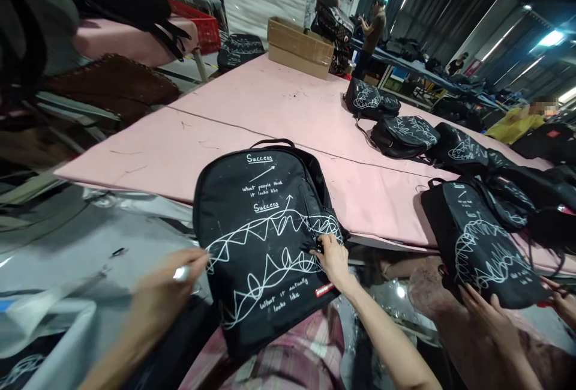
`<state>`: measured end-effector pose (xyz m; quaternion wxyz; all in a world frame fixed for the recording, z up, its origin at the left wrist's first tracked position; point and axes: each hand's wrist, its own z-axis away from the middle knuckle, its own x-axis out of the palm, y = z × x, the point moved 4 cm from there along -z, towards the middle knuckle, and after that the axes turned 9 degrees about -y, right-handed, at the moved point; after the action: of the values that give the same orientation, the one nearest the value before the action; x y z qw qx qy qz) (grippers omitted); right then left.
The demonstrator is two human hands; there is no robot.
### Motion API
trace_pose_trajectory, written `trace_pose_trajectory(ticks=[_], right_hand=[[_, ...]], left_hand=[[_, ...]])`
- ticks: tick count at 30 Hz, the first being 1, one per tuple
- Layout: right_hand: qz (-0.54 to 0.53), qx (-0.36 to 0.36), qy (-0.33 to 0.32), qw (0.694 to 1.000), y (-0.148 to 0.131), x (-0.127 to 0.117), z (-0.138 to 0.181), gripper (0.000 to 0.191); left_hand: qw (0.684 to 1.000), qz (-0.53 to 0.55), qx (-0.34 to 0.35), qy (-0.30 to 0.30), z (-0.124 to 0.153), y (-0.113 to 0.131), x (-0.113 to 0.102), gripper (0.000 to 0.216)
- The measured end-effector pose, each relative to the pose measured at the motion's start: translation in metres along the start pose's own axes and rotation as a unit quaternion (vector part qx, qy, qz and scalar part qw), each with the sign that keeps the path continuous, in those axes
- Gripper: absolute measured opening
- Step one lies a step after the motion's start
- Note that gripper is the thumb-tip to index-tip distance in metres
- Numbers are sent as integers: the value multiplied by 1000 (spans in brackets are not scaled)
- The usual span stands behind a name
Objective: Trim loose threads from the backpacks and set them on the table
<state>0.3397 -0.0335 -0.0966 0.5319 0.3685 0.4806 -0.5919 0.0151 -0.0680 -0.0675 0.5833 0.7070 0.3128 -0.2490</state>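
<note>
A black backpack (265, 240) with white "Success" lettering and scribbled lines leans upright against my lap at the pink table's front edge. My right hand (332, 258) pinches a zipper pull on the backpack's right side, fingers closed. At the backpack's left edge my left hand (168, 285) is blurred by motion. It grips a small white object that I cannot make out.
Another person's hands (488, 318) hold a matching backpack (483, 246) to my right. Several more black backpacks (405, 135) lie along the pink table (279, 108). A cardboard box (299, 48) stands at its far end. People stand and sit further back.
</note>
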Motion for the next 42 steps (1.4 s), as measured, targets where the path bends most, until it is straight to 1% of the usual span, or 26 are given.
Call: trace_pose_trajectory(ticks=[2, 3, 5, 7, 8, 10, 13, 16, 19, 21, 22, 24, 25, 26, 27, 29, 30, 32, 34, 36, 37, 38, 39, 40, 41, 42], right_hand=[[-8, -2, -1, 1000, 2, 2, -2, 15], [-11, -6, -1, 1000, 5, 2, -3, 14], [-9, -18, 12, 1000, 10, 2, -1, 21], [10, -43, 32, 998, 12, 0, 3, 28], [28, -62, 41, 997, 11, 0, 5, 28], [74, -108, 51, 990, 8, 0, 12, 24], [129, -163, 56, 977, 5, 7, 30, 19], [131, -207, 62, 968, 9, 20, 58, 19], [68, -223, 77, 969, 18, 31, 81, 22], [-33, -222, 85, 971, 28, 30, 79, 23], [-98, -209, 85, 969, 35, 27, 72, 23], [-226, -133, 91, 961, 57, 17, 43, 23], [-269, -54, 103, 956, 73, 11, 25, 26], [-280, 36, 130, 950, 91, 6, 6, 29], [-276, 74, 145, 947, 104, 2, -13, 32], [-268, 107, 158, 944, 125, -3, -50, 32], [-263, 111, 159, 945, 132, -4, -66, 33], [-254, 102, 162, 948, 136, -7, -86, 37], [-242, 75, 178, 951, 127, -14, -90, 42], [-225, 37, 213, 950, 107, -28, -77, 40], [-211, -4, 230, 950, 93, -36, -66, 38], [-191, -60, 237, 951, 76, -42, -55, 36], [-161, -140, 230, 949, 57, -47, -42, 34], [-122, -233, 196, 945, 37, -47, -31, 34], [-82, -301, 157, 937, 21, -45, -20, 35], [-48, -336, 123, 932, 10, -41, -12, 36]], left_hand=[[994, 52, 22, -89, -19, 35, 46, 26], [991, 60, 36, -116, -27, 52, 67, 25], [984, 62, 49, -159, -39, 80, 104, 23], [981, 19, 63, -183, -49, 100, 129, 19], [980, -10, 63, -190, -53, 105, 137, 17], [978, -64, 46, -195, -60, 107, 147, 14], [976, -98, -1, -194, -69, 99, 151, 13], [973, -118, -35, -194, -73, 96, 153, 20], [971, -132, -54, -190, -74, 106, 160, 32], [970, -154, -43, -183, -75, 118, 167, 47], [968, -168, -35, -184, -76, 124, 172, 56], [960, -184, -30, -209, -78, 129, 179, 69], [954, -181, -39, -235, -79, 128, 182, 70], [949, -167, -53, -264, -80, 125, 184, 70], [943, -144, -67, -292, -80, 121, 184, 68], [938, -84, -95, -324, -78, 111, 179, 63], [940, -50, -102, -322, -76, 108, 175, 61], [949, 13, -102, -298, -72, 104, 164, 60], [957, 49, -100, -269, -67, 105, 154, 60], [961, 57, -98, -251, -62, 110, 147, 60], [964, 56, -95, -243, -61, 115, 144, 60], [967, 53, -87, -234, -59, 120, 140, 59], [971, 50, -75, -223, -56, 125, 136, 58], [975, 44, -60, -209, -53, 131, 131, 58], [979, 38, -43, -193, -48, 136, 125, 58], [984, 31, -23, -172, -43, 140, 118, 57]])
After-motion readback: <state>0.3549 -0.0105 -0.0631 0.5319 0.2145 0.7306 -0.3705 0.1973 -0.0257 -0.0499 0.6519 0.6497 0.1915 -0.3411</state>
